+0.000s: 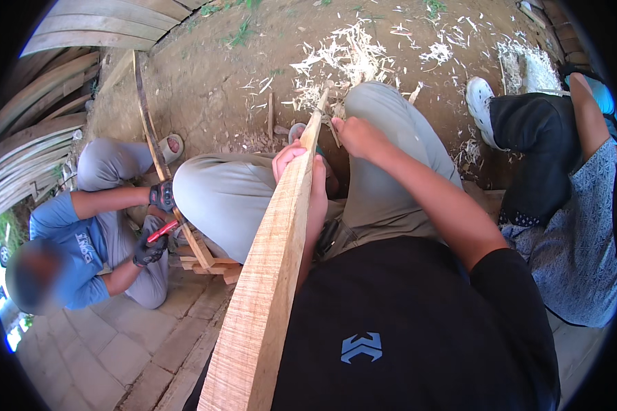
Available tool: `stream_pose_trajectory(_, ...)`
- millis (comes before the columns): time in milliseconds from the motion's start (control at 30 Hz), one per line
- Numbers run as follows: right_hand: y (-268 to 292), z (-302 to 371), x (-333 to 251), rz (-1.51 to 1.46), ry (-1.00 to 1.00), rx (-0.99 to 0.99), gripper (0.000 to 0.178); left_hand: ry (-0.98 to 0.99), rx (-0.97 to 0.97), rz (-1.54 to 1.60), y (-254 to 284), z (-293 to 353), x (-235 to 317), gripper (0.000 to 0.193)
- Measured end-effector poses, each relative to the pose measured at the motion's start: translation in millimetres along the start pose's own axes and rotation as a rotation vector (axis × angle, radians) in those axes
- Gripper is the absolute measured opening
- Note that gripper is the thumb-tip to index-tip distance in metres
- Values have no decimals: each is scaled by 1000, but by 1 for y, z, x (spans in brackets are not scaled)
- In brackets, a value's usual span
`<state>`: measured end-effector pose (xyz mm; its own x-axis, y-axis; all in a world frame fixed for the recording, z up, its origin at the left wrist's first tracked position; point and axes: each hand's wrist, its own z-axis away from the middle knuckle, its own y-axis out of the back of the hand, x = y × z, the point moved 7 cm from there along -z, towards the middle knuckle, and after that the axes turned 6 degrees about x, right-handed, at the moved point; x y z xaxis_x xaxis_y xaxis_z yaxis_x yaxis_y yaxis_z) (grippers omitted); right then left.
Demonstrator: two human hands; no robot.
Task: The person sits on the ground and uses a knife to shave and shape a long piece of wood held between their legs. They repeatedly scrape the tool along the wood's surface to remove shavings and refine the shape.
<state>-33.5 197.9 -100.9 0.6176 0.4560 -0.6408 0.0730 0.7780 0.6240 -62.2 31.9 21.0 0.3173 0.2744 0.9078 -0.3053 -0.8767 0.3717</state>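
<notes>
A long squared wooden beam runs from the lower edge, over my lap, to a narrowed far end between my knees. My left hand is wrapped round the beam near its tapered part, with fingers on one side and more of the hand showing on the other. Closed beside the beam's tip, my right hand rests by the inside of my right knee. A thin piece shows at its fingers, too small to name, and the rest is hidden by the hand.
Pale wood shavings litter the dirt beyond my knees. To the left, a gloved person holds a red-handled tool at a long wooden strip. Another person sits close on the right. Stacked planks line the left side.
</notes>
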Motion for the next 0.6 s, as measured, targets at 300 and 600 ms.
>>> stream_pose_trajectory(300,-1,49,-8,-283,11,78,71,3,-2,6,-1,1,-3,35)
stream_pose_trajectory(600,-26,9,-4,-114,52,31,57,52,28,47,-3,2,-7,32)
